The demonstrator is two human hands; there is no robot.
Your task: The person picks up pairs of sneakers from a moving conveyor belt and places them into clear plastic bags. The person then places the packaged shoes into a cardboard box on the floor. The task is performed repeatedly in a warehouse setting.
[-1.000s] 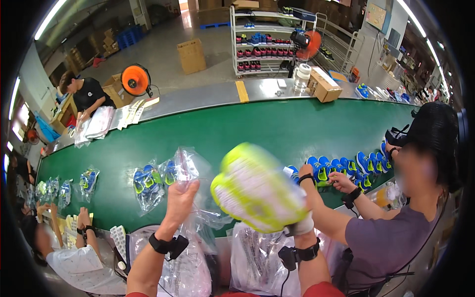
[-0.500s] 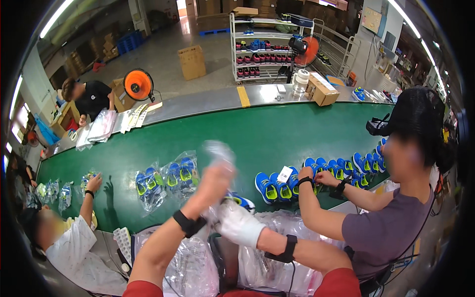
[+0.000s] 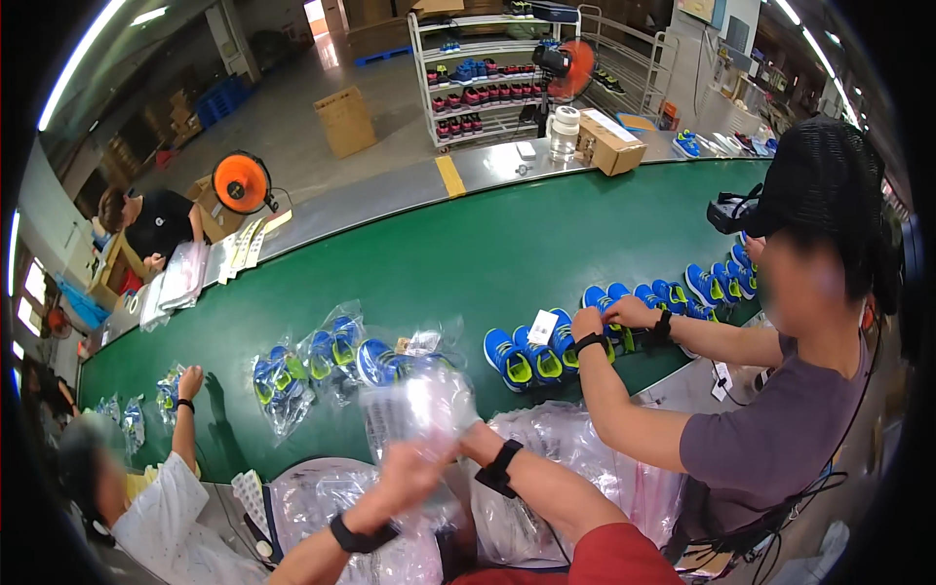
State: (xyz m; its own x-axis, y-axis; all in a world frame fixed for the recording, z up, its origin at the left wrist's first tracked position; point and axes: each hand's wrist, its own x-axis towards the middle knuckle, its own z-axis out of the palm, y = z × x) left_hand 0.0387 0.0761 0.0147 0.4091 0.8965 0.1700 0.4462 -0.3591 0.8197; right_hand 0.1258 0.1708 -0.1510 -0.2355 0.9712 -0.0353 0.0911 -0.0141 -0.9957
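Observation:
A clear plastic bag point(image 3: 390, 414) is blurred in front of me, over the near edge of the green belt. My left hand point(image 3: 414, 476) is closed on the bag's near end. My right hand point(image 3: 470, 441) reaches to the bag from the right. Its fingers are hidden by the smeared, whitish plastic, and I cannot tell whether they are inside or behind it. Just beyond the bag lies a blue shoe point(image 3: 376, 361) with lime lining. Left of it are bagged pairs of blue shoes point(image 3: 336, 341).
Piles of clear bags point(image 3: 585, 458) lie along the near side. Several unbagged blue shoes point(image 3: 507, 359) line the green belt point(image 3: 458, 263) at right, where a co-worker's hands point(image 3: 614, 317) work. Another co-worker's hand point(image 3: 190, 382) is at left. A carton point(image 3: 609, 146) stands on the far ledge.
The view has shifted. My left hand has come down and nearer, now gripping the clear bag. The white glove seen on my right hand is now obscured by plastic. The blue shoe beyond shows more fully.

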